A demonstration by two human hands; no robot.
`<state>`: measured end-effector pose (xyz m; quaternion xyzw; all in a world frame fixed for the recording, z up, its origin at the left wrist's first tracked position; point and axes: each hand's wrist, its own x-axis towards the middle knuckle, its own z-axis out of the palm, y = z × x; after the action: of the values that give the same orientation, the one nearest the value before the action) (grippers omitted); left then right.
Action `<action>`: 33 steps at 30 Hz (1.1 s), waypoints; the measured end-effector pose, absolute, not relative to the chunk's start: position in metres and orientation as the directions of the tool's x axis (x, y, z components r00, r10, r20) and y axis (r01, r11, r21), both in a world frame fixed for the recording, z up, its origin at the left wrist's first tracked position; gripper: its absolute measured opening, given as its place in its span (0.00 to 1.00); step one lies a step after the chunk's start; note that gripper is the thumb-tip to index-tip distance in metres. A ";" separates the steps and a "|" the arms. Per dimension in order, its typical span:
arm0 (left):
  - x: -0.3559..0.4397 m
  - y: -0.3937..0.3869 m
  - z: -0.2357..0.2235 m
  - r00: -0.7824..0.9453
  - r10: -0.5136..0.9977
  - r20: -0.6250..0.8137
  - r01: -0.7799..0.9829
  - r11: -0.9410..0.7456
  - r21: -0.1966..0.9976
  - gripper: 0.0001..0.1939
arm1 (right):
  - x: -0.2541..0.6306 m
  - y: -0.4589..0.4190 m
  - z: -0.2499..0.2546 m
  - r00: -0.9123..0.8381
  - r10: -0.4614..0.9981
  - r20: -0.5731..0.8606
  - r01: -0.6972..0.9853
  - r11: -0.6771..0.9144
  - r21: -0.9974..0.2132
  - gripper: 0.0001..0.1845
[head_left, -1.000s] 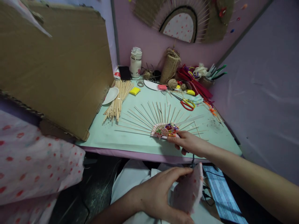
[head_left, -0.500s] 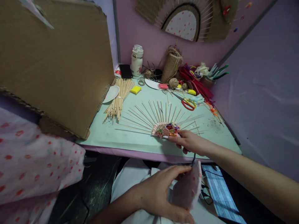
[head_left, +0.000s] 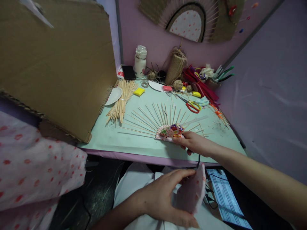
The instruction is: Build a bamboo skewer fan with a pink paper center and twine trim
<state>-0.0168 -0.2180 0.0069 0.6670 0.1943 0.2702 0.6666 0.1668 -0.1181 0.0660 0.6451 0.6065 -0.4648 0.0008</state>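
Observation:
Over my lap, my left hand (head_left: 165,198) grips a stiff half-round panel covered in pale dotted fabric (head_left: 192,193), thumb and fingers along its edges. At the table's front, my right hand (head_left: 196,143) is closed on the lower right edge of a stick fan (head_left: 165,131), whose thin sticks spread from a fabric-covered half-round base. A shiny multicoloured piece (head_left: 175,130) lies on that base by my fingers. A dark cord (head_left: 199,161) hangs between my right hand and the panel; its upper end is hidden.
A bundle of wooden sticks (head_left: 122,99) and a white dish (head_left: 114,95) lie at the left, beside a large cardboard sheet (head_left: 59,64). Scissors (head_left: 192,106), a twine spool (head_left: 177,67) and a white bottle (head_left: 140,62) stand or lie further back. Dotted fabric (head_left: 35,163) hangs at left.
My right hand has shifted very slightly at the fan's base, and the multicoloured piece looks slightly raised. My left hand keeps its grip on the panel.

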 end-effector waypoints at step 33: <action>-0.015 -0.219 -0.003 0.781 0.623 0.051 -0.050 -0.019 0.999 0.53 | 0.174 -0.094 0.061 -0.090 0.839 -0.536 0.804 -0.257 -0.537 0.21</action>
<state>-0.0152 -0.2187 -0.0033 0.6677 0.2145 0.2522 0.6667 0.1743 -0.0940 0.0606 0.6742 0.6091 -0.4171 -0.0213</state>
